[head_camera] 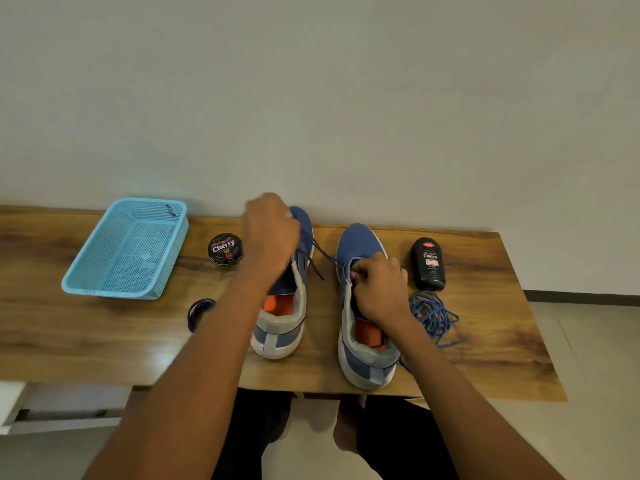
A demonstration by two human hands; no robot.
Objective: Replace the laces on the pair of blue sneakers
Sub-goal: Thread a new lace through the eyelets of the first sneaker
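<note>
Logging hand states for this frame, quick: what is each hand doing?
Left hand: closed grip on the left sneaker, apparently at its dark lace.
Right hand: pinching at the right sneaker lacing area.

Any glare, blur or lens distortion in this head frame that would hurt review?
Head view: wide-angle bending curves the table edges; soft glare on the wood near the left forearm; lighting is even, with short shadows under the basket and sneakers; the hands look slightly soft, yet the tin label reads clearly.
</note>
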